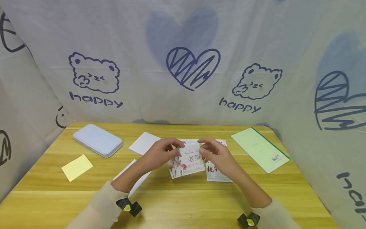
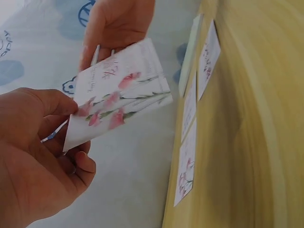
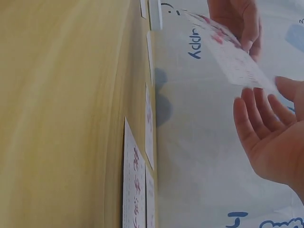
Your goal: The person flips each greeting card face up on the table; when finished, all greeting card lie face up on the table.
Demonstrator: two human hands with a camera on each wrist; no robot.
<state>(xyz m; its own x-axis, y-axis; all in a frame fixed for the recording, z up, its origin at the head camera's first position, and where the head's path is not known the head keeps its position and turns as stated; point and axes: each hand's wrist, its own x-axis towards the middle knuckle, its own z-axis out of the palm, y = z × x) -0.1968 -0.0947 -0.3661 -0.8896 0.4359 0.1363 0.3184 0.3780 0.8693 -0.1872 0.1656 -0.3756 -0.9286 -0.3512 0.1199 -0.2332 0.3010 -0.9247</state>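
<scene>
My left hand [image 1: 160, 153] pinches a greeting card [image 1: 187, 162] by its left edge, thumb in front and fingers behind. The card, printed with pink flowers and red characters, is raised above the table and tilted. At its right edge is my right hand [image 1: 218, 156], thumb tip right at the card's corner; the right wrist view shows its fingers [image 3: 259, 111] straight and spread beneath. On the table behind lie more printed cards, one with large red characters [image 1: 218, 174] below the right hand and another [image 2: 186, 166] seen in the left wrist view.
A white case [image 1: 97, 140] and a yellow notepad [image 1: 77, 167] lie at the left. One white paper [image 1: 144, 143] lies behind my left forearm, another [image 1: 140, 183] partly under it. A green notebook [image 1: 257, 149] lies at the right. Patterned cloth [image 1: 137, 79] hangs behind the table.
</scene>
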